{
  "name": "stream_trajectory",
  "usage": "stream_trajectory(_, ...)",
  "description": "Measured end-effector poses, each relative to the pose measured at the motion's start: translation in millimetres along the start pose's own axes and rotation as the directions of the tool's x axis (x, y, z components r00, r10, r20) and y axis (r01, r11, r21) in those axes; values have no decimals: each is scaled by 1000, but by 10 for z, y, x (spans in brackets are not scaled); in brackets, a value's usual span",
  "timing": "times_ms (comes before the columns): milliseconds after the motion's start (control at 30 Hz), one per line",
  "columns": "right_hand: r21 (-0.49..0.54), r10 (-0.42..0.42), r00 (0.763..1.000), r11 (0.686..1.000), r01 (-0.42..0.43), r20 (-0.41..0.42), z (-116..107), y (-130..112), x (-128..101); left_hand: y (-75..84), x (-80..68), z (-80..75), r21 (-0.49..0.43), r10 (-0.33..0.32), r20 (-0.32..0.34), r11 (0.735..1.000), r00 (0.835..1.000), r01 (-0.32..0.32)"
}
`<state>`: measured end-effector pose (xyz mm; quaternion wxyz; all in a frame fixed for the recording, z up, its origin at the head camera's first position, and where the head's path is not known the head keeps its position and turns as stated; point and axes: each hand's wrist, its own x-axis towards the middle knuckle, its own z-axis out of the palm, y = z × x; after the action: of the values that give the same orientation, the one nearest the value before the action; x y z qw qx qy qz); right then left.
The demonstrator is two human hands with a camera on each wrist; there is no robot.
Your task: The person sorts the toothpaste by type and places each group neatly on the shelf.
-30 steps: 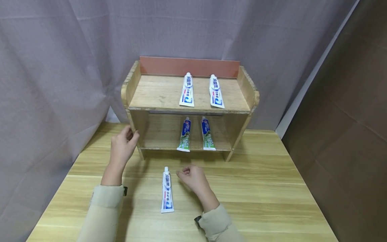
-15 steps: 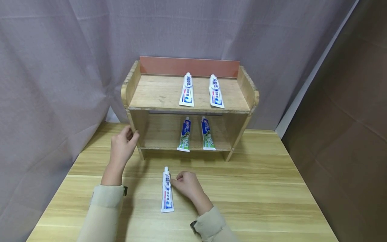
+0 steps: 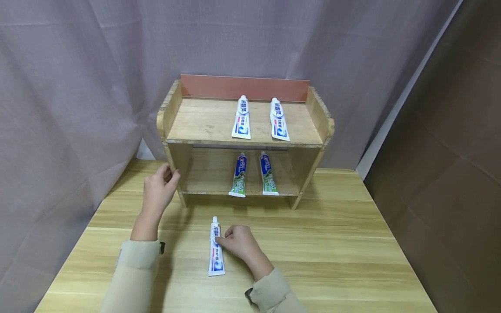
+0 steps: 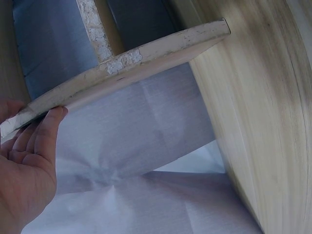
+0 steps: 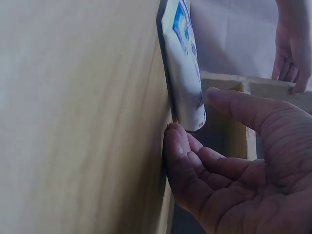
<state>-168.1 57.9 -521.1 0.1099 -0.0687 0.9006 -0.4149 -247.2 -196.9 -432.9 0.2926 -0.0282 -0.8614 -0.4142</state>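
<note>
A white toothpaste tube point(image 3: 216, 256) lies on the table, its cap toward the wooden shelf. My right hand point(image 3: 240, 244) is at the tube's right side, the thumb overlapping it in the head view. In the right wrist view, thumb and fingers of the right hand point(image 5: 243, 156) are spread apart beside the tube point(image 5: 187, 83), fingertips down at the tabletop. My left hand point(image 3: 158, 187) grips the front edge of the shelf's left side panel point(image 4: 161, 51); in the left wrist view, the left hand point(image 4: 31, 165) has thumb and fingers on opposite faces of it.
Two white toothpaste tubes point(image 3: 241, 118) lie on the top level of the wooden shelf point(image 3: 195, 124). Two blue-and-green toothpaste tubes point(image 3: 238, 176) lie on the lower level. Grey curtain point(image 3: 242, 39) hangs behind, and a brown panel point(image 3: 442, 174) bounds the table at the right.
My right hand has moved left and toward me, up to the loose white tube, and its thumb has come over the tube. The left hand stays on the shelf's side panel.
</note>
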Motion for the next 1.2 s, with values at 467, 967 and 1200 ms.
stream_trajectory(467, 16, 8, 999, 1000, -9, 45, 114, -86, -60, 11, -8, -5, -3, 3, -3, 1000, 1000, -3)
stream_trajectory(967, 17, 2, 996, 1000, -4, 85, 144, -105, -52, 45, -14, -18, -6, -18, 2, 1000, 1000, 18)
stream_trajectory(1200, -7, -6, 995, 1000, 6, 100, 141, -128, -91, 29, -17, -13, -11, -17, 4, 1000, 1000, 17)
